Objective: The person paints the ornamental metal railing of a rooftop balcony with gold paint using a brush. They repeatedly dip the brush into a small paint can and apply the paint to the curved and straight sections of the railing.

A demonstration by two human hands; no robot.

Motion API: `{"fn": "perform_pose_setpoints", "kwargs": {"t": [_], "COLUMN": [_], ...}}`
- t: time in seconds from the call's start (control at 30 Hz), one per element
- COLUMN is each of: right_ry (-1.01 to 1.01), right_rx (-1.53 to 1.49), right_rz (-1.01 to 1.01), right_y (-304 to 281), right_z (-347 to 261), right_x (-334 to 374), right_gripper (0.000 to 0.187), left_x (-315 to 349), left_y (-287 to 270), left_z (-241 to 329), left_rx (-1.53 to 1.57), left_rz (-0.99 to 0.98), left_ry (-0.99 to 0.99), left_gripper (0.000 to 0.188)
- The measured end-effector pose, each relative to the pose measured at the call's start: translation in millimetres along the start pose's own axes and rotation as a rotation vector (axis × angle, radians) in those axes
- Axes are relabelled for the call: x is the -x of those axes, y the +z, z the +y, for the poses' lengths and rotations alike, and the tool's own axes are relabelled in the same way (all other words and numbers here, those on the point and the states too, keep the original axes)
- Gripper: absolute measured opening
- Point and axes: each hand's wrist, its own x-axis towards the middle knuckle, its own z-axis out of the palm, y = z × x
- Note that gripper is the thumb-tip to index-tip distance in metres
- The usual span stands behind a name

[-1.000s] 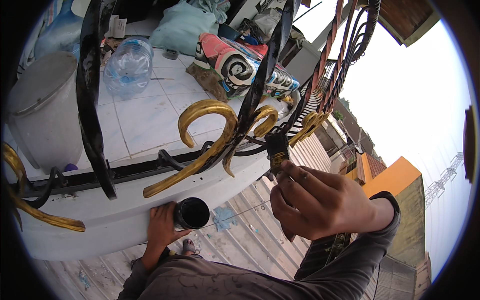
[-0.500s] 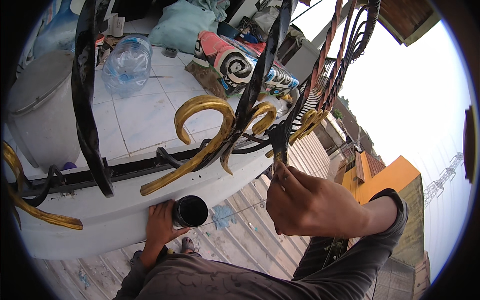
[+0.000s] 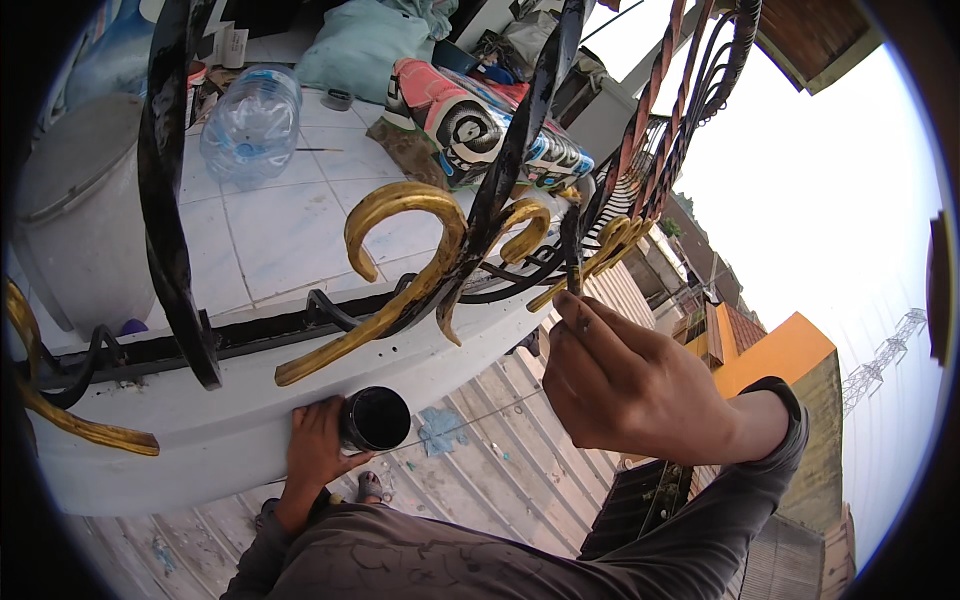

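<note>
My left hand is closed around the side of a small can of black paint, held upright beside the white ledge. Between the fingertips of my right hand is a paintbrush with black bristles pointing up. The bristles stand close to the black and gold railing; whether they touch a bar I cannot tell. Left of the brush, a gold scroll curls off a twisted black bar. Another twisted black bar rises farther left.
Beyond the railing, a clear plastic jug, a lidded grey bucket and a colourful printed sack stand on white tiles. A white ledge runs beneath the bars. Corrugated roofing lies below.
My right hand has shifted slightly right, and the brush has turned so its narrow edge shows. The can and my left hand have barely moved.
</note>
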Motion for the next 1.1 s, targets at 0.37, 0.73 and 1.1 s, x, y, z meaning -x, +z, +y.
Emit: {"fn": "perform_pose_setpoints", "kwargs": {"t": [0.37, 0.73, 1.1], "right_ry": [0.109, 0.191, -0.011], "right_rx": [-0.163, -0.293, -0.240], "right_rz": [0.289, 0.109, 0.079], "right_y": [0.4, 12.0, 18.9], "right_z": [2.2, 15.3, 20.5], "right_x": [6.2, 12.1, 4.2], "right_gripper": [0.013, 0.021, 0.019], "left_x": [-0.2, -3.2, -3.7], "left_y": [0.6, -1.5, -7.9], "left_z": [-1.2, 4.8, 7.9], "left_rx": [-0.001, 0.004, 0.029], "left_rz": [0.006, 0.080, 0.011], "left_ry": [0.006, 0.028, -0.048], "left_gripper": [0.110, 0.106, 0.107]}}
